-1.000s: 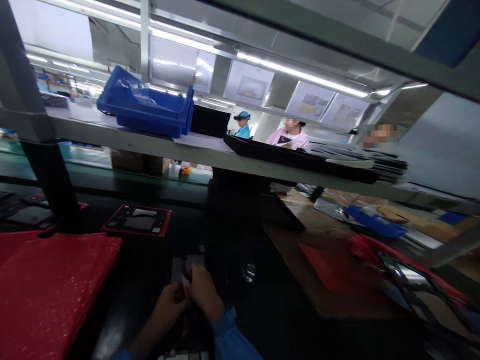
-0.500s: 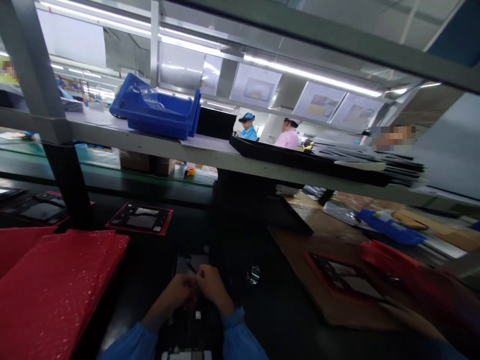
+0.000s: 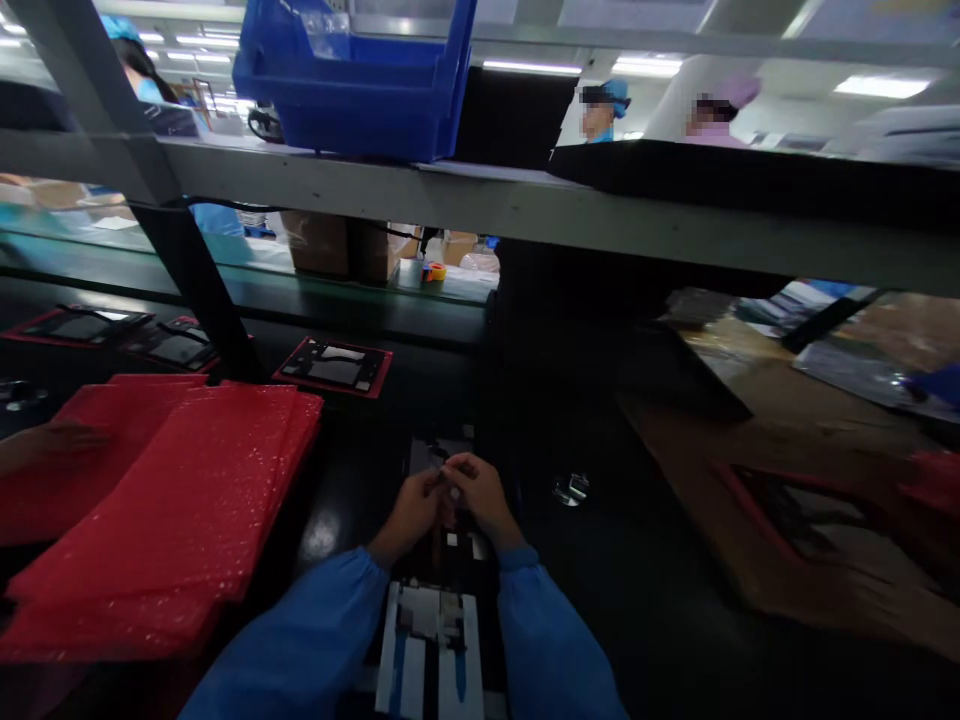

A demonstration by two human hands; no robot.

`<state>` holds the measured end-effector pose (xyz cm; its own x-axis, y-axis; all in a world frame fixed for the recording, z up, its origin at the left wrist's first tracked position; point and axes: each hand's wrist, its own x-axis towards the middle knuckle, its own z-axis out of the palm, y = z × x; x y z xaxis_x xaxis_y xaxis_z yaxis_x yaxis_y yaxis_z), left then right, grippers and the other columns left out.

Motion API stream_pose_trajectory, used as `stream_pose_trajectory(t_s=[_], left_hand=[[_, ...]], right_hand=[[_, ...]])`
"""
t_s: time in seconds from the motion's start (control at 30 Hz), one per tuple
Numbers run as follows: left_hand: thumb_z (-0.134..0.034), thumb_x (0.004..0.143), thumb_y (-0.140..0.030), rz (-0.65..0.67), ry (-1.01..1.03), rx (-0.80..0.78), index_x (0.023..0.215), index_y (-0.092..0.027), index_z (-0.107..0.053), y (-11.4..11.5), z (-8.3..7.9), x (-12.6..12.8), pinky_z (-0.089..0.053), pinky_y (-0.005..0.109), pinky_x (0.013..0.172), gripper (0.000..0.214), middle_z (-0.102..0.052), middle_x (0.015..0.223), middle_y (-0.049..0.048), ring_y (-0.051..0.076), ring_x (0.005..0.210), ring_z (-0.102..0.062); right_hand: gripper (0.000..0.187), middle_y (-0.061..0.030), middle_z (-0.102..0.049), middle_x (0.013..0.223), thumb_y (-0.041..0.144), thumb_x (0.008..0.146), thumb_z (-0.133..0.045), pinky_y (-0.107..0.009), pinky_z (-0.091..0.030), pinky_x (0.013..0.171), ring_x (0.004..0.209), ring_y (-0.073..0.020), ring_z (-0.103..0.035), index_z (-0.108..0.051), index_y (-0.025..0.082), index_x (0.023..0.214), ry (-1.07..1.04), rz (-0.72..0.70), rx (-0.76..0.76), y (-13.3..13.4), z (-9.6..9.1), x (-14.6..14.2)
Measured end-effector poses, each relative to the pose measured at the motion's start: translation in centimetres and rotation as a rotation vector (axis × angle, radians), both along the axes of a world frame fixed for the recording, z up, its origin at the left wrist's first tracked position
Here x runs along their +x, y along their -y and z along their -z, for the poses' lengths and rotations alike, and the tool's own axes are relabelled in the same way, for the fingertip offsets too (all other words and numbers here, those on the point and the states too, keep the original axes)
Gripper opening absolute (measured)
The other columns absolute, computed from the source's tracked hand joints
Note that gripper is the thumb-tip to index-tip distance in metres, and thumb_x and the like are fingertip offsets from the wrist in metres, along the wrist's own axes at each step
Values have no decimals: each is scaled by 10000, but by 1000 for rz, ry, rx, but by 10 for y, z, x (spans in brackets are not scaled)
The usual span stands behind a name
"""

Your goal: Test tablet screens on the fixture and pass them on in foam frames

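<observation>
My left hand (image 3: 409, 512) and my right hand (image 3: 480, 497) meet over the dark bench, fingertips pinched together on something small that I cannot make out. Both arms wear blue sleeves. Under the hands lies a dark flat part (image 3: 439, 455) with pale patches. Nearer me, between the sleeves, sits a white and blue strip-like piece (image 3: 431, 655). A small shiny round object (image 3: 571, 488) rests on the bench to the right of my right hand.
A stack of red bubble-wrap bags (image 3: 180, 500) lies at left, with another person's hand (image 3: 52, 440) on it. Red-framed panels (image 3: 334, 365) ride a dark belt behind. A grey shelf (image 3: 480, 205) overhead carries a blue bin (image 3: 360, 70). A brown bench (image 3: 795, 470) stands right.
The view has tipped down and closer; my hands now sit higher in it and both sleeves show. They stay pinched together. The white and blue piece has come into sight.
</observation>
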<state>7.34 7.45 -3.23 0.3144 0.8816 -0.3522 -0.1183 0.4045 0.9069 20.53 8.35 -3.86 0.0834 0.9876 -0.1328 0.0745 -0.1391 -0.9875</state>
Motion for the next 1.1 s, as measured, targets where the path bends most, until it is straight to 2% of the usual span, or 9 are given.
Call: stream_pose_trajectory(t_s=[0.17, 0.73, 1.1], left_hand=[[-666, 822, -311, 52, 9, -7, 699, -166, -545, 0, -3, -2, -483, 203, 448, 225, -615, 542, -27, 102, 428, -583], [-578, 867, -192, 95, -5, -82, 709, -157, -569, -1, -12, -8, -489, 193, 480, 162, -640, 568, -9, 98, 461, -607], [-622, 878, -250, 89, 17, -86, 725, -146, -565, -3, -4, -7, -500, 210, 497, 193, -658, 583, 10, 112, 466, -623]], right_hand=[[436, -9, -610, 689, 576, 635, -748, -288, -431, 551, 630, -179, -573, -577, 215, 809, -7, 24, 33, 2, -2, -1], [352, -22, -636, 741, 513, 660, -737, -332, -487, 690, 685, -181, -596, -582, 214, 761, 11, 19, 138, 1, -2, -2], [309, -3, -625, 682, 488, 674, -736, -314, -482, 630, 620, -173, -578, -600, 219, 745, 35, -7, 181, 1, 0, -1]])
